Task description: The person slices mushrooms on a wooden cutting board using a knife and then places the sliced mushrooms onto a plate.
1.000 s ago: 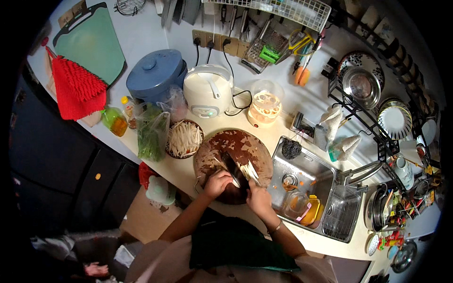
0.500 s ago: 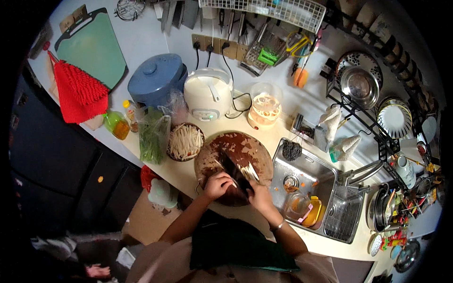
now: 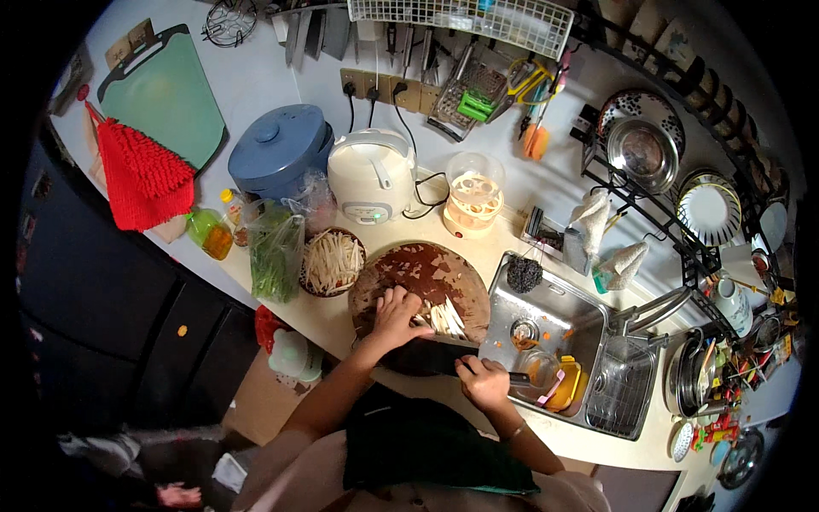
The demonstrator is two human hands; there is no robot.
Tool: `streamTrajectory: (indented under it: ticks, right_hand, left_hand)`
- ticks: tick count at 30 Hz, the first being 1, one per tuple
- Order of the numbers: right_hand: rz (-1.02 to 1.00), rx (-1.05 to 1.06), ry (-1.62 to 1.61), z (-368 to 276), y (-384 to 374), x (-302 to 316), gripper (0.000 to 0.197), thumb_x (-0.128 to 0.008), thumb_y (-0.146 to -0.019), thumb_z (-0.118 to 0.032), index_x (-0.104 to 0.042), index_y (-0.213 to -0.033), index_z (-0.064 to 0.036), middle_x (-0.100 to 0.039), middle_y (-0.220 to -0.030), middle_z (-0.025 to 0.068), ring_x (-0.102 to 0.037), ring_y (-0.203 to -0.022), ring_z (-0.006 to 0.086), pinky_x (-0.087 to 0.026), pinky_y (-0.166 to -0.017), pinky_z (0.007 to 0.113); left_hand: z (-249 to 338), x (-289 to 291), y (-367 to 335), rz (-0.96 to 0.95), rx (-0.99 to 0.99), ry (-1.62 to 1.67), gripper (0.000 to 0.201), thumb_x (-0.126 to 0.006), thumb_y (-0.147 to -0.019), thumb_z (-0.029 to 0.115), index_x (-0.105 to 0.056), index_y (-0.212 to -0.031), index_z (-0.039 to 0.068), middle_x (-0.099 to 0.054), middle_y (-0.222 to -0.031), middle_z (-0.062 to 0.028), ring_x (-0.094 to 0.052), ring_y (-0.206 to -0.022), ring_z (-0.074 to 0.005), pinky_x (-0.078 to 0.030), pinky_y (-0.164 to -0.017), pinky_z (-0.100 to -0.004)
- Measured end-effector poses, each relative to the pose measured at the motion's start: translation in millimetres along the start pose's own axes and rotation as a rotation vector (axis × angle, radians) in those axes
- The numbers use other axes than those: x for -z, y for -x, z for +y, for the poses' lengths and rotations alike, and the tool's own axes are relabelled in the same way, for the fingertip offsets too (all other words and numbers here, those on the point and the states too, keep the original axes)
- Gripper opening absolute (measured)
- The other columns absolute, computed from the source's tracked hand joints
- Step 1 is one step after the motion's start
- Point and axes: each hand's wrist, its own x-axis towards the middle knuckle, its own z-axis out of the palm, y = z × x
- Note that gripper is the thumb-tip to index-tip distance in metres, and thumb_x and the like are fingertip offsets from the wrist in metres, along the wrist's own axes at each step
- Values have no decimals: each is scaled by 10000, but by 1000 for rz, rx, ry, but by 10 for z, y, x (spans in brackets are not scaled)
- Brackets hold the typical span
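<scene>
My right hand (image 3: 485,382) grips the black handle of a cleaver (image 3: 418,357), its dark broad blade reaching left along the near edge of a round wooden chopping board (image 3: 388,264). On the board lies a small pile of pale cut strips (image 3: 445,319), just beyond the blade. My left hand (image 3: 395,319) rests on the board left of the strips, fingers spread and thumb close to them. Behind the board to the left, a round dish (image 3: 334,260) holds a heap of similar pale strips.
A bag of green vegetables (image 3: 275,256), a white rice cooker (image 3: 371,175) and an egg steamer (image 3: 472,200) stand behind the board. To the right is a steel sink (image 3: 503,328) with a clear bowl and yellow container inside. Oil bottles (image 3: 209,235) stand at left.
The cleaver has swung from pointing away across the board to lying sideways along its near edge. My left hand has moved a little farther onto the board, its fingers now spread.
</scene>
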Motion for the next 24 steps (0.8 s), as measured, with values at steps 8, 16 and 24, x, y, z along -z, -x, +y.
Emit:
streamTrajectory:
  ticks: [8, 16, 24]
  right_hand:
    - [-174, -1087, -1351, 663, 425, 100, 58, -658, -907, -2, -629, -904, -51, -573, -680, -26, -477, -442, 66, -371, -398, 236]
    - [-277, -1191, -1420, 543, 401, -576, 146, -678, -917, -98, -599, -1040, -88, -583, -722, -15, -486, -442, 92, -380, -407, 247]
    - [-271, -857, -1393, -144, -252, -960, 150, -626, -946, -78, -568, -1083, -85, -563, -694, -2, -471, -430, 100, -375, -391, 262]
  left_hand:
    - [-71, -505, 59, 169, 94, 213, 777, -675, -887, 445, -365, -1467, 32, -276, -1519, -234, -256, -1395, -425, -258, -1116, -537]
    - [703, -707, 216, 168, 226, 111, 1068, -689, -770, 650, -237, -1547, 72, -47, -1588, -304, 34, -1459, -522, -7, -1055, -752]
    - [318, -709, 102, 427, 275, 144, 530, -531, -975, 293, -458, -1427, 27, -307, -1519, -249, -205, -1428, -479, -206, -1149, -549]
